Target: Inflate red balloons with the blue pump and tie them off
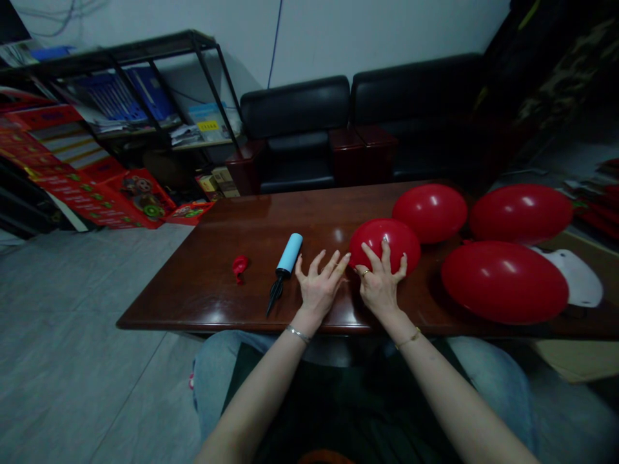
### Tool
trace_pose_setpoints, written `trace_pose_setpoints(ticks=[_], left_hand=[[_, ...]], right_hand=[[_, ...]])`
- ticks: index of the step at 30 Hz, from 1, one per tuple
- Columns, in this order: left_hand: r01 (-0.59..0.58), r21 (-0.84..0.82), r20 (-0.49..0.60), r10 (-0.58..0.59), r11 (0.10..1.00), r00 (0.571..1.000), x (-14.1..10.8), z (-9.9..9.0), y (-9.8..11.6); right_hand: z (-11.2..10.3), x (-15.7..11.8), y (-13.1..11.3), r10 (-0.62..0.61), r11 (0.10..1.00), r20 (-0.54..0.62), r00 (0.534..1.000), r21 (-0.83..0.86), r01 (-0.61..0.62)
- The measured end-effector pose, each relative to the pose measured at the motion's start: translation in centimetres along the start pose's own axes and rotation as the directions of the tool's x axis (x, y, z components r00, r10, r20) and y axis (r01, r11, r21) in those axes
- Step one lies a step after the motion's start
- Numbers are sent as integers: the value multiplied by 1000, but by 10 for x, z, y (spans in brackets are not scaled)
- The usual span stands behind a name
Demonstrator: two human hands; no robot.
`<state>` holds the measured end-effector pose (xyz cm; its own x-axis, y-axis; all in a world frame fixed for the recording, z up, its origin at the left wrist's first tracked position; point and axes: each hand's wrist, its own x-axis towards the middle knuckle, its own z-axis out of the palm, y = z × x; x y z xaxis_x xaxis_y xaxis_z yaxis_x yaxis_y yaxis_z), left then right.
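My right hand [382,277] rests with spread fingers on the near side of a red inflated balloon [403,241]. Just left of that balloon, my left hand [320,280] has its fingers apart and holds nothing; its fingertips are close to the balloon's left edge. A light blue hand pump [290,253] with a black nozzle lies on the table left of my left hand. Farther left is a small uninflated red balloon [239,265]. More inflated red balloons [430,212] [521,212] [505,281] sit to the right of my right hand.
The brown wooden table [193,283] has its near edge at my lap. A white object [583,280] lies behind the right balloon. Beyond the table stand black sofas [294,106], a metal shelf [140,48] with blue folders, and red boxes [97,187] on the floor.
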<state>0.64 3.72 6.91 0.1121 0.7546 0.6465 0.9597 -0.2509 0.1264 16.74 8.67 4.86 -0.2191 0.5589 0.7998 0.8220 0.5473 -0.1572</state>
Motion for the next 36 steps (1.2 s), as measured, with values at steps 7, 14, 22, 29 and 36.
trace_pose_setpoints(ticks=[7,14,22,29,36], left_hand=[[-212,5,-43,212,977,976,12,14,4],[-180,-30,-10,180,983,984,14,15,4],[-201,-22,35,202,979,979,15,16,-2],[-227,15,36,226,974,973,15,16,-7],[-254,42,-26,255,966,966,15,11,-10]], right_hand=[[1,-3,-1,-40,999,33,999,16,40],[1,-3,-1,-42,999,15,999,-11,42],[-1,-1,0,-53,999,27,998,9,53],[-4,4,4,-138,990,11,990,-36,138],[-4,4,-2,-105,994,85,991,-1,106]])
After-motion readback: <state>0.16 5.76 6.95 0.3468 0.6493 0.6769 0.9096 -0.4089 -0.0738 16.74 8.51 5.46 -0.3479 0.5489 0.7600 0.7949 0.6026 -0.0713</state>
